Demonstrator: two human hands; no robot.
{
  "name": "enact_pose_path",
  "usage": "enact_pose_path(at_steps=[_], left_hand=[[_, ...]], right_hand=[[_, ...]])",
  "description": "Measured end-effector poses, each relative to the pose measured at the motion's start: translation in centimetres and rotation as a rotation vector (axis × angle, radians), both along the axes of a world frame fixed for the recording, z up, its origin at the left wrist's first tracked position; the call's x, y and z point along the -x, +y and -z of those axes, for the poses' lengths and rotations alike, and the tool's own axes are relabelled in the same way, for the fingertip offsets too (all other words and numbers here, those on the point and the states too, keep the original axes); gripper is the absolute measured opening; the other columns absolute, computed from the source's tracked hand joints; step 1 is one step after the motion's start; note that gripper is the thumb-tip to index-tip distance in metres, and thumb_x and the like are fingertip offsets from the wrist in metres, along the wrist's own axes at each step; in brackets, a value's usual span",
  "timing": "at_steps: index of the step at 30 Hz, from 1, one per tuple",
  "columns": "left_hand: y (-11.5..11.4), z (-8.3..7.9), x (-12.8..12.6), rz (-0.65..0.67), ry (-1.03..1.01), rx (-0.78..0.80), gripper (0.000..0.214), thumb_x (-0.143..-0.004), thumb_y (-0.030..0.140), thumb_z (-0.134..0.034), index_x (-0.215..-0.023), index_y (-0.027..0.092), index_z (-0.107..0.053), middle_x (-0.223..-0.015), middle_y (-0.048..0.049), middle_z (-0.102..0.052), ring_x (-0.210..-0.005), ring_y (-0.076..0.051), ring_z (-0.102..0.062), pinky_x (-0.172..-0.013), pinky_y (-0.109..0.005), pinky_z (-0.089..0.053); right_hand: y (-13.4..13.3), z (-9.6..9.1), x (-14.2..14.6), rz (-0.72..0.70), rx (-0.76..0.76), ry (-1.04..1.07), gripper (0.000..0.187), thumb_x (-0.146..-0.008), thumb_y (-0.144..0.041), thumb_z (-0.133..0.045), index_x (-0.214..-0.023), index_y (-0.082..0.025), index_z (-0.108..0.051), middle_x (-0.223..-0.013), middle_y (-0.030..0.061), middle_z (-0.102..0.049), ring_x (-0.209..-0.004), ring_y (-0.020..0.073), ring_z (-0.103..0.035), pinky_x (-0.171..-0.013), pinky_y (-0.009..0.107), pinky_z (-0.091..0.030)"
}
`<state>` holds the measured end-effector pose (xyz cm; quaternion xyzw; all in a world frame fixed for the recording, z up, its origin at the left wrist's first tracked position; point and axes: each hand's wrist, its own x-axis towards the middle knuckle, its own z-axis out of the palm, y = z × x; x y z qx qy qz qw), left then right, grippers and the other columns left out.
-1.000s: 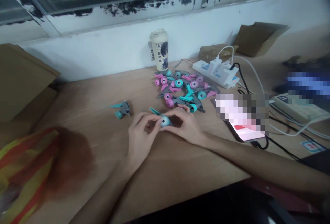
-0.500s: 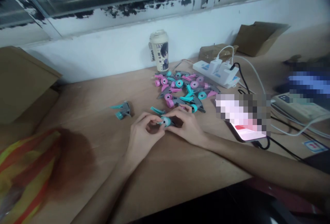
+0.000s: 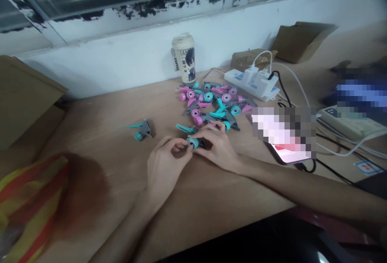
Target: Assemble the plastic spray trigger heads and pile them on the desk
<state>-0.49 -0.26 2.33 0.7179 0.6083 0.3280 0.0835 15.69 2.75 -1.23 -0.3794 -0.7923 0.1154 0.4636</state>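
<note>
Both hands meet over the worktop, closed on 1 small teal and grey sprayer head. The left hand rises from a forearm that comes up from the bottom edge of the view. Its wrist is straight, and its thumb and forefinger are pinched narrow on the teal round end of the piece. The other left fingers are curled loosely above the palm.

The right hand comes in from the lower right, its forearm lying low along the worktop's near edge. It is palm down, with the right fingers bent over the grey body of the piece and holding it from the far side. The sprayer head sits between the 2 sets of fingertips, low over the wood or on it; I cannot tell which.

A teal lever lies just beyond the fingers, and I cannot tell whether it is joined to the held piece. Farther past the right fingers is a heap of pink, teal and grey parts, with a coffee cup and a white power strip behind it. Well to the left of the left fingers lies 1 lone sprayer head. A phone lies to the right of the right wrist.
</note>
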Motion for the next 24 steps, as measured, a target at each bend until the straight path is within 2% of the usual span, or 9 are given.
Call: enact_pose_path(at_steps=[4, 10, 16, 20, 24], left_hand=[[-0.2, -0.1, -0.2, -0.032, -0.030, 0.059, 0.007, -0.073, 0.027, -0.063, -0.075, 0.021, -0.065, -0.077, 0.0011, -0.062, -0.066, -0.012, -0.057, -0.058, -0.025, -0.042], [0.1, 0.8, -0.1, 0.066, -0.181, 0.048, 0.004, -0.073, 0.019, -0.060, -0.076, 0.019, -0.064, -0.071, 0.0019, -0.055, -0.061, -0.010, -0.052, -0.057, -0.022, -0.042], [0.1, 1.1, -0.1, 0.087, -0.207, 0.011, 0.006, -0.076, 0.018, -0.059, -0.080, 0.020, -0.063, -0.077, 0.0016, -0.055, -0.063, -0.009, -0.052, -0.060, -0.022, -0.043], [0.4, 1.1, 0.1, 0.140, -0.256, 0.037, 0.008, -0.074, 0.015, -0.059, -0.079, 0.019, -0.063, -0.074, 0.0016, -0.053, -0.063, -0.009, -0.051, -0.058, -0.022, -0.043], [0.8, 1.6, 0.3, 0.162, -0.307, 0.083, 0.006, -0.074, 0.019, -0.061, -0.078, 0.019, -0.065, -0.072, 0.0011, -0.054, -0.062, -0.010, -0.052, -0.056, -0.022, -0.042]], right_hand=[[-0.1, -0.1, 0.0, 0.002, -0.006, -0.002, 0.015, -0.077, -0.026, -0.067, -0.091, -0.024, -0.064, -0.089, -0.0015, -0.070, -0.089, 0.0166, -0.061, -0.099, 0.040, -0.024], [-0.1, 0.0, 0.0, -0.001, -0.027, 0.012, 0.016, -0.077, -0.024, -0.068, -0.092, -0.022, -0.064, -0.089, -0.0016, -0.071, -0.088, 0.0157, -0.062, -0.099, 0.039, -0.024], [0.1, 0.1, 0.0, -0.005, -0.006, 0.009, 0.019, -0.075, -0.024, -0.069, -0.093, -0.023, -0.063, -0.092, -0.0025, -0.071, -0.091, 0.0157, -0.062, -0.098, 0.039, -0.024], [0.0, 0.1, 0.1, 0.003, -0.005, 0.005, 0.017, -0.077, -0.027, -0.068, -0.092, -0.025, -0.063, -0.091, -0.0019, -0.071, -0.090, 0.0169, -0.062, -0.098, 0.040, -0.024], [0.1, 0.0, 0.2, 0.018, -0.006, 0.002, 0.011, -0.078, -0.026, -0.066, -0.089, -0.024, -0.062, -0.088, -0.0027, -0.071, -0.090, 0.0169, -0.062, -0.096, 0.039, -0.025]])
